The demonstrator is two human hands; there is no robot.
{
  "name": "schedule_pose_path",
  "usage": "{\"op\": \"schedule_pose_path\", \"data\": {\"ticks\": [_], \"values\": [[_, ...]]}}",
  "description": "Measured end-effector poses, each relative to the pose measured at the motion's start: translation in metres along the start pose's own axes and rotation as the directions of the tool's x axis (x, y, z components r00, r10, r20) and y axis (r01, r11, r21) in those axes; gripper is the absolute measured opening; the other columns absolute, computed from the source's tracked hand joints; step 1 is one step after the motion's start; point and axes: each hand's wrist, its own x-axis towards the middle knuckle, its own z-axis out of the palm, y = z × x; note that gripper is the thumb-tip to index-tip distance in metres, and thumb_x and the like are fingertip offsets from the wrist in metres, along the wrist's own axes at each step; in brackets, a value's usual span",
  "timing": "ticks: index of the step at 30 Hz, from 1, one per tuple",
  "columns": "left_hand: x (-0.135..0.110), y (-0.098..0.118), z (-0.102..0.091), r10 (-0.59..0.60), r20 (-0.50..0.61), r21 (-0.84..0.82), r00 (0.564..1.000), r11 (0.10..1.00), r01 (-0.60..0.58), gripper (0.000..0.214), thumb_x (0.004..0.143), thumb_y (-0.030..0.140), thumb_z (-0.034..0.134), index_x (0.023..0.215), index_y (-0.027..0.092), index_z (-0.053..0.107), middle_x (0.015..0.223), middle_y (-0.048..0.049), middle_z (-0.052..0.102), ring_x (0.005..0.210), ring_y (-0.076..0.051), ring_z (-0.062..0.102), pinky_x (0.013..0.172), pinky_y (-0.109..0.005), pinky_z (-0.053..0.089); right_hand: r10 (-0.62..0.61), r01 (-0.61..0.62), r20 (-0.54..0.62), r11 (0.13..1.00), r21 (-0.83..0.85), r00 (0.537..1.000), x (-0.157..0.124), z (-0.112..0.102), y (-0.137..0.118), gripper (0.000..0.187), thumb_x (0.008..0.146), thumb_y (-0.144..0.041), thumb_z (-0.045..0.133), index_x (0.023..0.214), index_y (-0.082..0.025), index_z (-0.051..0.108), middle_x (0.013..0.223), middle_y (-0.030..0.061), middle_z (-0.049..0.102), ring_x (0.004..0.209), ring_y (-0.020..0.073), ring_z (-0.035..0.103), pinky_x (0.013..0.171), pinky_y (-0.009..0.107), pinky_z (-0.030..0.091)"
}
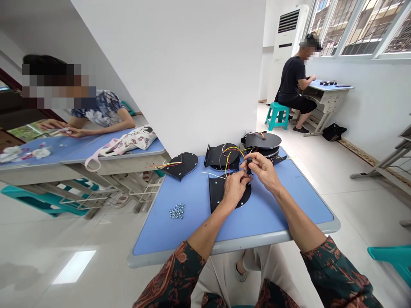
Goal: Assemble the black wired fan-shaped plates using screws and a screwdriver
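Note:
My left hand (233,190) and my right hand (261,169) meet above a blue table, pinching thin coloured wires and a small black part (249,164) between their fingers. Just beneath my left hand lies a black semicircular plate with a bent flange (215,192). Behind my hands stands a black bracketed plate (221,156) crossed by yellow and red wires. A stack of black discs (262,141) sits beyond my right hand. Further left lies a flat black plate (181,164) with trailing wires, and a small heap of metal nuts (177,210) rests near my left forearm.
The blue table (282,205) has a grey rim and stands against a white wall. A co-worker works at a desk on the left, beside a cloth bag (128,142). Another person sits on a teal stool (277,114) at a far desk under windows.

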Motion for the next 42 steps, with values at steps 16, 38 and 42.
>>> {"op": "schedule_pose_path", "data": {"ticks": [16,38,42], "values": [[0.001,-0.001,0.002,-0.005,-0.010,-0.035,1.000,0.999,0.005,0.008,0.086,0.015,0.073,0.079,0.018,0.071,0.079,0.0017,0.075,0.072,-0.013,0.065,0.070,-0.023,0.042,-0.061,0.056,-0.045,0.993,-0.104,0.997,0.001,-0.007,0.001,0.023,0.088,-0.037,0.068,0.101,-0.020,0.077,0.088,0.0046,0.073,0.079,0.0182,0.067,0.071,0.031,0.054],[0.001,-0.004,0.001,0.013,-0.024,-0.027,1.000,1.000,-0.013,0.009,0.087,0.014,0.069,0.079,0.019,0.071,0.079,0.0017,0.075,0.074,-0.015,0.066,0.069,-0.023,0.042,-0.071,0.058,-0.046,0.971,-0.230,0.996,0.000,-0.005,0.003,0.020,0.087,-0.031,0.064,0.100,-0.019,0.075,0.089,0.0048,0.075,0.081,0.0194,0.068,0.078,0.034,0.055],[0.001,-0.002,0.001,0.033,-0.032,0.016,0.999,0.999,-0.032,0.011,0.089,0.013,0.065,0.086,0.019,0.072,0.084,-0.0007,0.077,0.077,-0.017,0.067,0.071,-0.025,0.043,-0.140,0.094,-0.098,0.922,-0.375,0.985,-0.002,0.003,-0.002,0.019,0.085,-0.032,0.069,0.101,-0.022,0.075,0.093,0.0042,0.074,0.083,0.0193,0.066,0.080,0.033,0.054]]}}
